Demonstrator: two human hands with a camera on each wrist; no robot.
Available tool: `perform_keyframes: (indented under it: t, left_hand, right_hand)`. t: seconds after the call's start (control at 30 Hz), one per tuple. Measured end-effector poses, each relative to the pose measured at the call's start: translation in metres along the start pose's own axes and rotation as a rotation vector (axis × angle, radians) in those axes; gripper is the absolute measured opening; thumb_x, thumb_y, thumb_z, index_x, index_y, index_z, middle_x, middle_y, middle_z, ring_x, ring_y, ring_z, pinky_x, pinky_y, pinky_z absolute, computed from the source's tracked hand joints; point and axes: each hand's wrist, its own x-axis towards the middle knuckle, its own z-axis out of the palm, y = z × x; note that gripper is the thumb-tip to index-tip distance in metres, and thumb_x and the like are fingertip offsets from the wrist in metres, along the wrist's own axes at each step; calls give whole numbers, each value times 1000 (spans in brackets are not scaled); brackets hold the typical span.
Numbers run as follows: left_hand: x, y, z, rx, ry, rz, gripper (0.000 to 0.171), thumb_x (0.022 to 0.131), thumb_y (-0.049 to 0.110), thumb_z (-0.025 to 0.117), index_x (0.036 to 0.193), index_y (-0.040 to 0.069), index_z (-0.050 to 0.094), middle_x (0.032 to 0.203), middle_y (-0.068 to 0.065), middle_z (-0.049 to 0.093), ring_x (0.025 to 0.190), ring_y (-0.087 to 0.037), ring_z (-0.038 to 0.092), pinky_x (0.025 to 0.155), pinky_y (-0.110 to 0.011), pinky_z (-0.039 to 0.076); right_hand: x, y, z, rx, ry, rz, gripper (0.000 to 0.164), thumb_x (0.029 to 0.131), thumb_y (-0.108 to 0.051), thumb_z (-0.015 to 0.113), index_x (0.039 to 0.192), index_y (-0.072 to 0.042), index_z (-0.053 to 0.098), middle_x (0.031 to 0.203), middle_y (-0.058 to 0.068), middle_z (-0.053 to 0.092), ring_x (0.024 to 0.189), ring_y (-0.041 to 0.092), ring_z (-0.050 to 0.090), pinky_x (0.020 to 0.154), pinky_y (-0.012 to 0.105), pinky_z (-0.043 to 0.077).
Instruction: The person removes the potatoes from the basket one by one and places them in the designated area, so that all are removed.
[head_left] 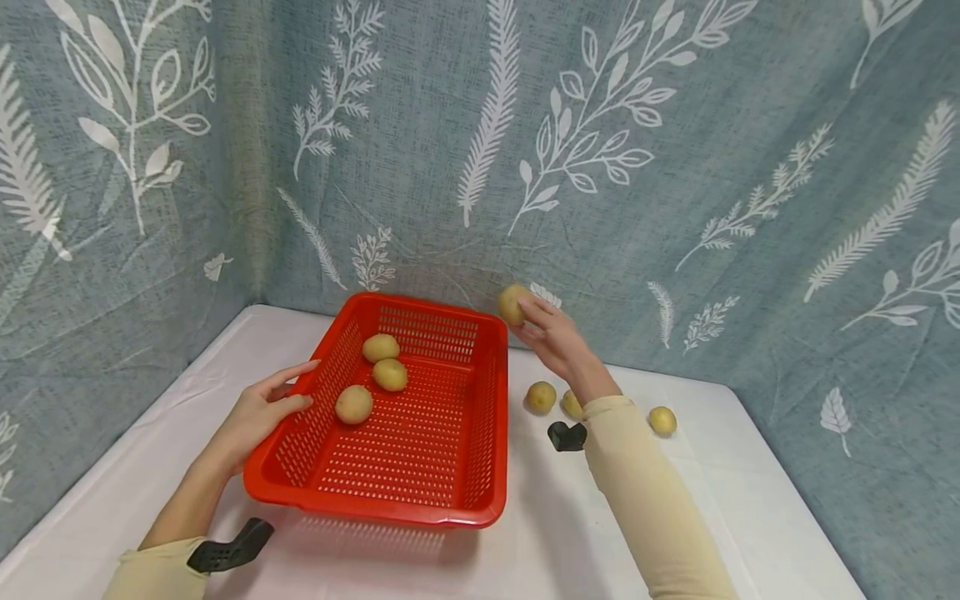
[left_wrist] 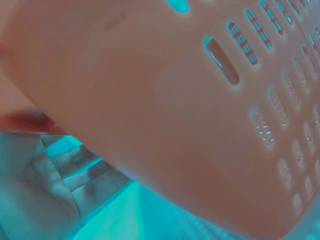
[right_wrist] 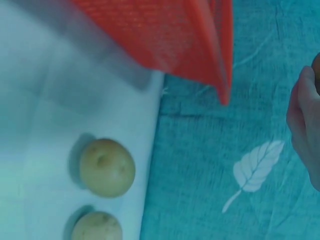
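A red plastic basket [head_left: 405, 433] with slotted walls has three potatoes inside, among them a potato [head_left: 354, 404] near its left wall. My left hand [head_left: 258, 412] grips the basket's left rim, its thumb and index finger showing at the edge; in the left wrist view, the basket wall partly hides that hand's fingers [left_wrist: 80, 175]. Above the back right corner of the basket, my right hand [head_left: 551, 333] holds a potato [head_left: 512, 304] in its fingers. Only a sliver of that hand and potato enters the right wrist view.
To the right of the basket, three potatoes lie on the white-covered table [head_left: 720, 483]: a potato [head_left: 540, 397], another potato [head_left: 572, 405] partly behind the right forearm, and a potato [head_left: 662, 421] farther right. Leaf-patterned curtain [head_left: 420, 167] surrounds the back and sides.
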Motion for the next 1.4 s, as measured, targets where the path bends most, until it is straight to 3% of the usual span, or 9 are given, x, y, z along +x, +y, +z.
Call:
perform_keyframes:
  t: [0.33, 0.57, 0.9, 1.4]
  left_hand:
    - [0, 0, 2, 19, 2, -2, 56, 98, 13, 49, 148, 3, 28, 126, -31, 44, 87, -21, 63, 70, -40, 56]
    - [-1, 0, 2, 27, 2, -12, 56, 98, 14, 49, 149, 4, 27, 128, -31, 43, 88, -20, 62, 71, -39, 56]
    - [0, -1, 1, 36, 2, -9, 56, 98, 15, 49, 149, 4, 27, 126, -30, 45, 87, -19, 63, 71, -40, 56]
    - [2, -1, 1, 36, 2, 0, 55, 98, 15, 50, 149, 6, 28, 122, -26, 47, 85, -17, 63, 70, -39, 57]
  right_hand:
    - [-14, 6, -30, -46, 54, 3, 50, 101, -12, 45, 147, -1, 28, 124, 11, 44, 108, 21, 52, 104, 32, 35]
    - [-23, 13, -49, -32, 61, 25, 52, 102, -11, 43, 148, 1, 24, 126, 12, 40, 114, 23, 48, 105, 32, 35]
    - [-37, 22, -69, -60, 53, 14, 46, 102, -10, 41, 143, 5, 26, 118, 10, 42, 100, 15, 55, 95, 27, 42]
    - [-56, 41, -89, -133, 81, 60, 53, 103, -9, 40, 147, 6, 15, 124, 11, 39, 101, 15, 53, 91, 25, 44]
